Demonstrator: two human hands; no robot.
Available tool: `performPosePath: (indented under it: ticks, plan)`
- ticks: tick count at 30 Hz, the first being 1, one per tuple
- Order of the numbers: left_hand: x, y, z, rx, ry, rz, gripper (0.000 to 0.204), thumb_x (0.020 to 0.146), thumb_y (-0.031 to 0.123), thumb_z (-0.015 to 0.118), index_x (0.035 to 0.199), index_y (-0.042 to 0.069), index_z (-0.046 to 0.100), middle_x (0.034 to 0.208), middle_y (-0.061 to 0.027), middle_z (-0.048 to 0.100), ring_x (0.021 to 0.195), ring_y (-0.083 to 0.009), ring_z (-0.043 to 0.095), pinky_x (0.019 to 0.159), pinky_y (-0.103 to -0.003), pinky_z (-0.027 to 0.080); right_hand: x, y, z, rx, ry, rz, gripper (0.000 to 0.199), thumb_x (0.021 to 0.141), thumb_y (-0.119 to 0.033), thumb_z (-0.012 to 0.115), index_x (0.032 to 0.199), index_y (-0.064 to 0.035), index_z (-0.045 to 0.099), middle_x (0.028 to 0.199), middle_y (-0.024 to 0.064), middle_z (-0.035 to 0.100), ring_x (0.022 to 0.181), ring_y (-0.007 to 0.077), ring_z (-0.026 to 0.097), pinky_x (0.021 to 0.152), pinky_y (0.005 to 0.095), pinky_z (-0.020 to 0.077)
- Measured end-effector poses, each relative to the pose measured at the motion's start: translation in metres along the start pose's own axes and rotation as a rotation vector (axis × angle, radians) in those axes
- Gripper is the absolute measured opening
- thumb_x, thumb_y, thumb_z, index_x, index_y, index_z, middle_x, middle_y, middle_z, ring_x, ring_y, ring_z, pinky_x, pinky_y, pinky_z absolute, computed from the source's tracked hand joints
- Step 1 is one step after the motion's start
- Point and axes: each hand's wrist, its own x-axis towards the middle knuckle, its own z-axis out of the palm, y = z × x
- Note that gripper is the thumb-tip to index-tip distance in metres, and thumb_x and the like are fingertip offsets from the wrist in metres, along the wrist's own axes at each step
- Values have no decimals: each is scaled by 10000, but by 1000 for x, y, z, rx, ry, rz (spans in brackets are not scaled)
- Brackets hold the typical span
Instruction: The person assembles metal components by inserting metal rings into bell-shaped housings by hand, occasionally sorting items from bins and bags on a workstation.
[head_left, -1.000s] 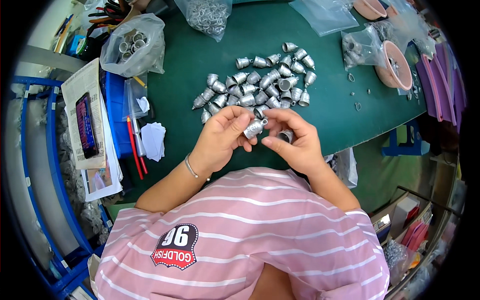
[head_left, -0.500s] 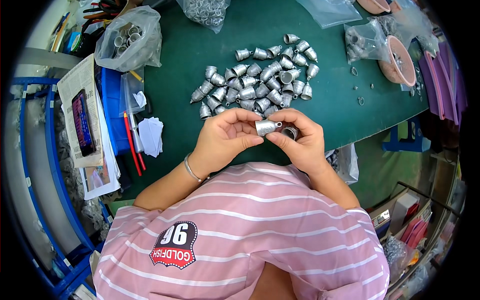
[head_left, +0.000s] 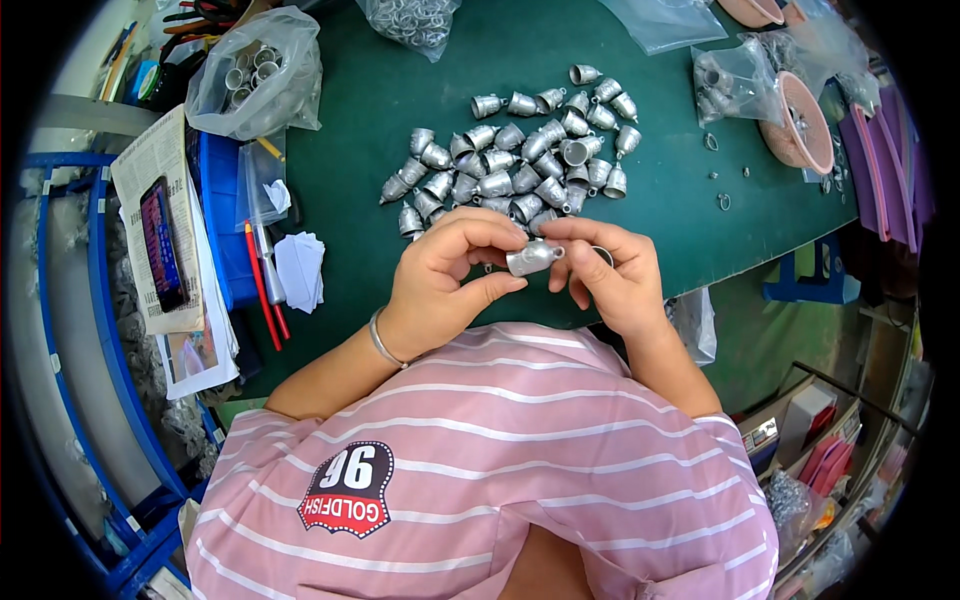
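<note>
My left hand (head_left: pixel 440 270) pinches a small silver metal bell (head_left: pixel 532 258) between thumb and fingers. The bell lies on its side, its top loop pointing right toward my right hand (head_left: pixel 622 275). My right fingers are curled, with thumb and fingertips beside that loop. The round rim of a second bell (head_left: pixel 603 256) shows within my right hand; the hand hides most of it. Just beyond both hands, a loose pile of similar bells (head_left: pixel 495 184) lies on the green tabletop (head_left: pixel 370 95).
Clear bags of metal parts (head_left: pixel 250 80) stand at the far left and far right. A pink basket (head_left: pixel 795 125) sits at right near some small rings. A blue tray (head_left: pixel 215 190), red pencils (head_left: pixel 265 290), paper slips (head_left: pixel 299 270) and a phone (head_left: pixel 163 245) on newspaper lie left.
My right fingers have shifted slightly right and partly loosened from the first bell. That bell has tilted a little, and the second bell has moved right with my right hand.
</note>
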Motion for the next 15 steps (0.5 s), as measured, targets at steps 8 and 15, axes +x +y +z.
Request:
performPosePath:
  ticks: [8,15]
  plan:
    - [1,5,4,2,47,-108,333,713,-108,666,1025,-30,581,1066,-101,528,933,-166,574,769,-267,515,3,4,3,-281,4,-370,236,731,-6,698,960,-2,643,930,91,640,813,140,589,665,245,464]
    - [-1,5,5,100,42,-5,333,697,-77,701,1008,-28,588,1028,-100,541,825,-146,596,707,-252,522,3,-2,10,-428,36,-496,291,672,98,651,938,-18,624,970,99,615,822,181,588,656,262,471]
